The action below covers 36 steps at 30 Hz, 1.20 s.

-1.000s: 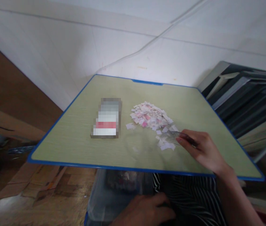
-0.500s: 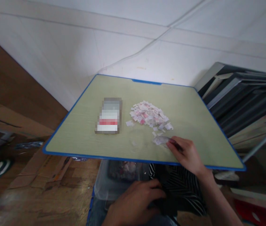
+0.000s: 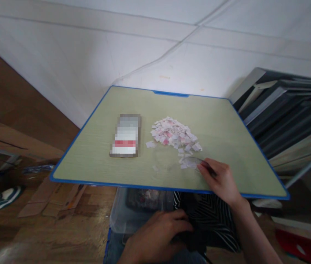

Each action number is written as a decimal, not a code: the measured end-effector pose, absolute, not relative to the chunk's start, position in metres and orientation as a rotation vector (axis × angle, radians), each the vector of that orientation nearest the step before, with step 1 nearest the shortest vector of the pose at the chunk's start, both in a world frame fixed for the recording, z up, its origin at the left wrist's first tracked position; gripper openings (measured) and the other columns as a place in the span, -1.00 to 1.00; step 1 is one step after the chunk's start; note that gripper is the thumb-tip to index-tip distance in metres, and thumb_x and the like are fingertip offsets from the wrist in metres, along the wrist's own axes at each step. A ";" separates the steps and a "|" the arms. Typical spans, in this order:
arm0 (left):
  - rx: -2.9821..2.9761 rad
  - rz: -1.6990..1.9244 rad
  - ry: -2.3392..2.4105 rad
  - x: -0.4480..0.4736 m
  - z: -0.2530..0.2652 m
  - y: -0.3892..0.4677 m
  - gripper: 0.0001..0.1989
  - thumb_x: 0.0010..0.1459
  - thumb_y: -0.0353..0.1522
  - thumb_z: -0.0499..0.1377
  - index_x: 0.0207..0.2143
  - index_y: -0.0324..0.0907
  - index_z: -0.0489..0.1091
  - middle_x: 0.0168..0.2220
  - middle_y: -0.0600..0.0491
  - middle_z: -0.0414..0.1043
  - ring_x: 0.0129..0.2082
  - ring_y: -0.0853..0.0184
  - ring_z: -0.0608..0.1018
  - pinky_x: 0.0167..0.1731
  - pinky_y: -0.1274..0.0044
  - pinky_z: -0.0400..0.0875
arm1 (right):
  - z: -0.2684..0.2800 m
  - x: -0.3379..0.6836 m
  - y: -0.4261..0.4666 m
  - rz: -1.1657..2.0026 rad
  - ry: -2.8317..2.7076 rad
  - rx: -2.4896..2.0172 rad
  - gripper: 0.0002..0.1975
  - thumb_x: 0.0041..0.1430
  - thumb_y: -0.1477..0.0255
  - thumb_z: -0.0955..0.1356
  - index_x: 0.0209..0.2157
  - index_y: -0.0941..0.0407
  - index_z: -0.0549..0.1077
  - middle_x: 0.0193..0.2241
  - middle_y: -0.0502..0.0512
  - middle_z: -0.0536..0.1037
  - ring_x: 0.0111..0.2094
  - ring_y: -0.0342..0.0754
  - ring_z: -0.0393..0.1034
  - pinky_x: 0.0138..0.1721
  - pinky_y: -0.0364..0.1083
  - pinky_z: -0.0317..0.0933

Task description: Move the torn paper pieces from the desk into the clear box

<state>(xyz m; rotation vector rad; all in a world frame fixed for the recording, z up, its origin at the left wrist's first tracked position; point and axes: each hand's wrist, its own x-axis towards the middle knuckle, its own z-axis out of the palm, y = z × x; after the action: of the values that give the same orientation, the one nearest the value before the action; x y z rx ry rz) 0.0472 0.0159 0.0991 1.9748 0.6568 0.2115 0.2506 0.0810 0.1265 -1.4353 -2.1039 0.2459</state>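
Right hand (image 3: pixel 219 179) angled over table edge (image 3: pixel 144 186), pinching clear dark-handled tool (image 3: pixel 194 161) over stray paper scraps (image 3: pixel 181 150). Left hand (image 3: pixel 159 234) lower, half-curled; any grip unclear.

One head cam here, sitting above the near side of the table (image 3: pixel 89 157) and aimed forward and down across it. Pretty close, so the tabletop fills the middle, but wide enough to catch all four corners, the wall (image 3: pixel 89 55) behind the table and wooden floor (image 3: pixel 92 212) below it.

Bright wall (image 3: pixel 133 51), dim floor (image 3: pixel 89 216)
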 end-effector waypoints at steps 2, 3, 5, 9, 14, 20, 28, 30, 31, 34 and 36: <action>1.975 0.205 0.655 0.047 0.100 0.016 -0.63 -0.04 -0.50 0.18 -0.14 -0.05 0.29 -0.14 0.19 0.31 -0.19 0.41 0.40 -0.26 0.64 0.24 | 0.126 0.251 0.079 0.250 -2.110 -1.437 -0.79 0.13 0.45 0.22 -0.58 0.15 0.24 -0.68 -0.04 0.27 -0.65 -0.22 0.17 -0.58 -0.21 0.04; 1.974 0.201 0.655 0.047 0.100 0.017 -0.63 -0.04 -0.50 0.19 -0.14 -0.05 0.29 -0.14 0.19 0.31 -0.18 0.41 0.40 -0.25 0.64 0.23 | 0.126 0.252 0.077 0.236 -2.110 -1.441 -0.80 0.14 0.46 0.22 -0.57 0.15 0.25 -0.67 -0.04 0.28 -0.64 -0.21 0.19 -0.57 -0.21 0.05; 1.967 0.194 0.658 0.047 0.100 0.017 -0.62 -0.04 -0.49 0.20 -0.14 -0.04 0.29 -0.14 0.20 0.31 -0.18 0.41 0.40 -0.26 0.64 0.23 | 0.128 0.256 0.074 0.214 -2.133 -1.437 -0.80 0.13 0.46 0.22 -0.56 0.15 0.25 -0.66 -0.03 0.29 -0.63 -0.21 0.20 -0.56 -0.21 0.05; 1.946 0.175 0.656 0.046 0.098 0.017 -0.58 -0.08 -0.51 0.22 -0.14 -0.01 0.29 -0.14 0.23 0.30 -0.18 0.43 0.40 -0.24 0.65 0.23 | 0.138 0.270 0.073 0.309 -2.246 -1.397 -0.77 0.14 0.46 0.22 -0.59 0.15 0.22 -0.69 -0.06 0.23 -0.66 -0.23 0.15 -0.59 -0.21 0.01; 1.951 0.164 0.651 0.045 0.097 0.016 -0.55 -0.09 -0.50 0.23 -0.13 0.01 0.27 -0.12 0.24 0.30 -0.17 0.42 0.40 -0.23 0.62 0.23 | 0.139 0.273 0.091 0.185 -2.175 -1.422 -0.80 0.15 0.46 0.22 -0.55 0.15 0.25 -0.66 -0.04 0.27 -0.63 -0.22 0.18 -0.57 -0.21 0.05; 1.936 0.151 0.650 0.046 0.100 0.018 -0.55 -0.09 -0.52 0.23 -0.13 0.00 0.28 -0.13 0.23 0.30 -0.17 0.42 0.39 -0.21 0.63 0.24 | 0.132 0.273 0.100 0.193 -2.210 -1.310 -0.83 0.11 0.50 0.24 -0.55 0.15 0.28 -0.67 -0.05 0.30 -0.65 -0.23 0.19 -0.61 -0.23 0.04; 1.926 0.111 0.654 0.048 0.100 0.019 -0.52 -0.10 -0.53 0.24 -0.11 0.00 0.29 -0.11 0.21 0.30 -0.16 0.39 0.40 -0.18 0.60 0.24 | 0.130 0.280 0.096 0.197 -2.121 -1.347 -0.80 0.08 0.50 0.25 -0.60 0.16 0.27 -0.69 -0.05 0.28 -0.68 -0.24 0.15 -0.63 -0.22 0.03; 1.915 0.097 0.658 0.047 0.100 0.019 -0.52 -0.10 -0.53 0.24 -0.11 0.00 0.29 -0.11 0.21 0.30 -0.16 0.39 0.40 -0.18 0.59 0.24 | 0.130 0.278 0.098 0.180 -2.083 -1.355 -0.79 0.09 0.49 0.25 -0.61 0.16 0.27 -0.71 -0.06 0.26 -0.69 -0.24 0.13 -0.63 -0.21 0.02; 1.913 0.090 0.658 0.047 0.101 0.019 -0.52 -0.10 -0.53 0.24 -0.11 0.00 0.28 -0.11 0.20 0.30 -0.17 0.38 0.40 -0.18 0.58 0.25 | 0.130 0.277 0.099 0.166 -2.072 -1.363 -0.80 0.09 0.48 0.25 -0.60 0.16 0.27 -0.70 -0.06 0.26 -0.68 -0.24 0.13 -0.63 -0.21 0.02; 1.911 0.064 0.652 0.047 0.102 0.020 -0.52 -0.08 -0.52 0.23 -0.10 0.01 0.28 -0.10 0.19 0.30 -0.15 0.36 0.39 -0.18 0.56 0.25 | 0.133 0.278 0.100 0.191 -2.135 -1.357 -0.80 0.09 0.48 0.24 -0.59 0.15 0.27 -0.69 -0.05 0.27 -0.66 -0.24 0.14 -0.62 -0.21 0.03; 1.913 0.052 0.637 0.047 0.102 0.021 -0.51 -0.08 -0.53 0.22 -0.08 0.00 0.27 -0.08 0.18 0.29 -0.13 0.36 0.39 -0.16 0.57 0.24 | 0.135 0.278 0.100 0.215 -2.152 -1.351 -0.79 0.08 0.48 0.25 -0.61 0.15 0.25 -0.71 -0.07 0.24 -0.69 -0.26 0.09 -0.65 -0.22 -0.01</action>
<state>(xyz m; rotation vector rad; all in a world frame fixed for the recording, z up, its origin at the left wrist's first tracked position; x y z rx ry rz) 0.0471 0.0207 0.1021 1.9128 0.6366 0.0522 0.2784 0.0997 0.1348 -1.3509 -2.1525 0.2149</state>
